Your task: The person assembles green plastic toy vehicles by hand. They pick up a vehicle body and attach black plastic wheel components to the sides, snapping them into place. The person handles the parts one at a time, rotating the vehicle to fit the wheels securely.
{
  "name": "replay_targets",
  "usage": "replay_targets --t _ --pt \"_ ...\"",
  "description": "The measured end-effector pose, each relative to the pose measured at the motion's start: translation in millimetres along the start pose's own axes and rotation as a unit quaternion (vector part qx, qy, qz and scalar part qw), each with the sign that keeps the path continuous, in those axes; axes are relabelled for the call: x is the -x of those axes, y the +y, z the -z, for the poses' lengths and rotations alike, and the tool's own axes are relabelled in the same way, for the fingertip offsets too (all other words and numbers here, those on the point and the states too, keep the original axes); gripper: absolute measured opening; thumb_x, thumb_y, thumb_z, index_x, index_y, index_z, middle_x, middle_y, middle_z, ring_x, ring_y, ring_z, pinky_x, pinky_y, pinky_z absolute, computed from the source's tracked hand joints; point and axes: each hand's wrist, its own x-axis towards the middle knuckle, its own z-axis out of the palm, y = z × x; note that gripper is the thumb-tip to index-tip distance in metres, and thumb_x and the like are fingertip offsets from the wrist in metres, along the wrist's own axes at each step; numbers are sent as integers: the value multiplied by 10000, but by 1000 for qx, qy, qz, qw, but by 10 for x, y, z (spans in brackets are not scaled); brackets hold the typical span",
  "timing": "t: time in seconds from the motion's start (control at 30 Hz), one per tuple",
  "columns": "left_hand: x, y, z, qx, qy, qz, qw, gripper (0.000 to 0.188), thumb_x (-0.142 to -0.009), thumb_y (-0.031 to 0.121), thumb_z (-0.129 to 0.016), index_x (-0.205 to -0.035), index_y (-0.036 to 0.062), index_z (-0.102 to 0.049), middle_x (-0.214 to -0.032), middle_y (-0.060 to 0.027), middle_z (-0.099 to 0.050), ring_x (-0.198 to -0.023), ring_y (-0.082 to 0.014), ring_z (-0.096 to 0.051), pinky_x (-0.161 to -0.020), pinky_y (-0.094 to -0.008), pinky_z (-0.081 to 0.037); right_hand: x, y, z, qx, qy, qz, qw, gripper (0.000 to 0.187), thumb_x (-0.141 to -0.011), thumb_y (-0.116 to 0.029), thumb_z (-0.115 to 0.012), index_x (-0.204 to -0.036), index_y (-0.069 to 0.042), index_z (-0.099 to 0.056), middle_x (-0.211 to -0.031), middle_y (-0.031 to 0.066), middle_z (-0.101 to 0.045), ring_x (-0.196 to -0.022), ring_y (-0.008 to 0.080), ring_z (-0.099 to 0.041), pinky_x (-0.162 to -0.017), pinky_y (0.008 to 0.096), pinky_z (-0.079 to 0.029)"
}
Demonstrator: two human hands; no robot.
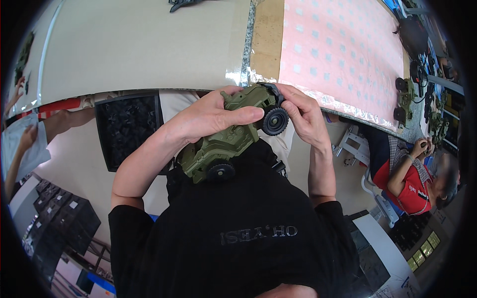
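Note:
A dark green toy military vehicle (229, 141) with black wheels lies tilted against my body, just off the table's front edge. My left hand (218, 115) grips its body from the left, the thumb stretched across the top. At the vehicle's far right end, my right hand (304, 113) pinches a black end piece (270, 90) beside a black wheel (275, 120). Another wheel (220, 171) shows at the near end. The fingertips under the vehicle are hidden.
A grey-covered table (149, 44) stands ahead, with a black part (181, 4) at its far edge. Pink sheeting (343, 54) covers the right side. A black crate (130, 129) of dark parts sits at left. More green vehicles (405, 102) and a co-worker in red (415, 181) are at right.

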Motion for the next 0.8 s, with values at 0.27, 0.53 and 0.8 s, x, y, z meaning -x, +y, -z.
replay_targets --t 0.27,0.53,0.8 --pt "6 -3 -3 -89 19 -43 995 742 -743 334 -767 -1237 -91 -413 -972 -108 -620 -880 -120 -605 -776 -230 -490 15 -25 1 89 3 57 994 350 -887 -88 -544 -1224 6 -543 -1211 162 -567 -1092 297 -549 -924 355 -432" --pt "35 21 -21 -96 11 -48 994 695 -729 333 -778 -1185 -78 -453 -975 -111 -622 -873 -121 -606 -771 -240 -492 2 88 10 134 -6 123 983 366 -875 -115 -564 -1218 13 -548 -1210 163 -570 -1075 319 -560 -916 364 -436" --pt "19 -12 9 -61 10 -22 998 686 -733 343 -773 -1191 -66 -467 -956 -87 -609 -848 -114 -592 -753 -233 -487 1 102 16 65 -19 103 992 367 -898 -134 -539 -1222 37 -532 -1203 177 -572 -1085 319 -556 -930 370 -425"
